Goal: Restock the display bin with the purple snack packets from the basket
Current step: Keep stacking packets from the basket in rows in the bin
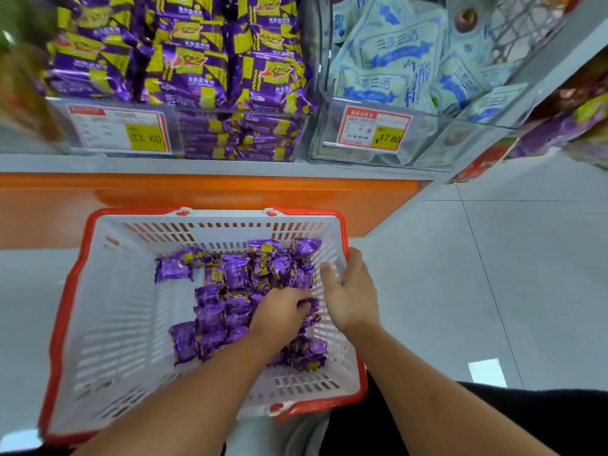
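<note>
A white basket (115,317) with a red rim stands on the floor below the shelf. Several purple snack packets (223,291) lie in its right half. My left hand (283,311) reaches down into the pile, its fingers curled round a packet near the basket's right wall. My right hand (352,291) grips the basket's right rim, thumb inside and fingers outside. Above, the clear display bin (181,133) is stacked high with the same purple and yellow packets (184,54).
A neighbouring clear bin (378,139) holds blue and white packets. Price tags sit on both bin fronts. An orange shelf base (210,192) runs behind the basket. Grey tiled floor (493,274) extends to the right. More goods are on a shelf at far right.
</note>
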### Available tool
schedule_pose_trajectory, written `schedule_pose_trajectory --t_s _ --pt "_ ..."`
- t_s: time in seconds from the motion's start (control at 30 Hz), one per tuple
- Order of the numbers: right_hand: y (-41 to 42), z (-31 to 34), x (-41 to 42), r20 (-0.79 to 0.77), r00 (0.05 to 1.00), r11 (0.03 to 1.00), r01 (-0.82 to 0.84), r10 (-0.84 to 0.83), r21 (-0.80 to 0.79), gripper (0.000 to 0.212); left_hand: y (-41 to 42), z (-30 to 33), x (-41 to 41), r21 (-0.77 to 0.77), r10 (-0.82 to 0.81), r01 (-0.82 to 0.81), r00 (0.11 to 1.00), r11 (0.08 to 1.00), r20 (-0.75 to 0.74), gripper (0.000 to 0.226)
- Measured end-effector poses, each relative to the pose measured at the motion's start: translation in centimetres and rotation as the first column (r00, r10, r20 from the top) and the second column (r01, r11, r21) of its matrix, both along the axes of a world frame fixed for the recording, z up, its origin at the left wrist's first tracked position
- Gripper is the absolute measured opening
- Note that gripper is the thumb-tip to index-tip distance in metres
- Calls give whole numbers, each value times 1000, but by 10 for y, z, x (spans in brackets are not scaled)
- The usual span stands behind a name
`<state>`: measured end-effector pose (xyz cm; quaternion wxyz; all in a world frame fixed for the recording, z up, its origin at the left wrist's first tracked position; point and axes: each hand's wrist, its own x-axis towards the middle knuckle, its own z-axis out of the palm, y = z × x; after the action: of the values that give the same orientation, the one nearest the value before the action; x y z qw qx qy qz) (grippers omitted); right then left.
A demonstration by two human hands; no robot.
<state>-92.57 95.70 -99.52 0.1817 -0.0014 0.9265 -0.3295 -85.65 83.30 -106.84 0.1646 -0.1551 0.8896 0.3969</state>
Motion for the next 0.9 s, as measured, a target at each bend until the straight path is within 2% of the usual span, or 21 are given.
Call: schedule_pose_trajectory --t_s 0.2,0.27,0.33,0.37,0.43,0.5,0.53,0.6,0.7,0.77,0.9 --pt "-4 19 1 104 994 1000 -7 9 -26 58 -47 73 19 -1 4 -4 995 1000 -104 24" --pt "-8 27 -1 140 990 996 -32 20 80 67 -66 106 21 21 28 -25 990 999 -141 25" --pt "-17 44 -6 24 999 974 -48 43 222 63 -86 141 18 51 73 -64 980 997 -187 22" --pt "-25 59 -10 -59 996 975 -53 68 214 51 -95 159 16 72 104 -91 971 993 -217 19" --pt "-44 91 -20 -124 977 982 -162 173 100 38 -111 196 14 179 193 -148 944 973 -268 11" --pt "-68 140 -25 107 961 963 -241 254 -121 35 -123 236 13 316 310 -215 905 924 -291 7" --pt "-76 162 -24 232 932 939 -213 278 -271 36 -127 256 13 368 356 -235 882 900 -308 7" --pt "-87 198 -22 368 874 844 -83 317 -530 41 -134 292 15 428 395 -218 834 877 -386 17" --pt "-94 241 -16 360 853 691 -2 379 -723 33 -142 327 21 432 354 -124 786 893 -506 25" --pt "-98 258 -14 302 877 570 40 373 -821 20 -147 341 25 411 310 -63 761 909 -570 29" --pt "-108 275 -19 161 930 433 2 330 -901 16 -155 356 25 421 308 -18 712 907 -632 47"
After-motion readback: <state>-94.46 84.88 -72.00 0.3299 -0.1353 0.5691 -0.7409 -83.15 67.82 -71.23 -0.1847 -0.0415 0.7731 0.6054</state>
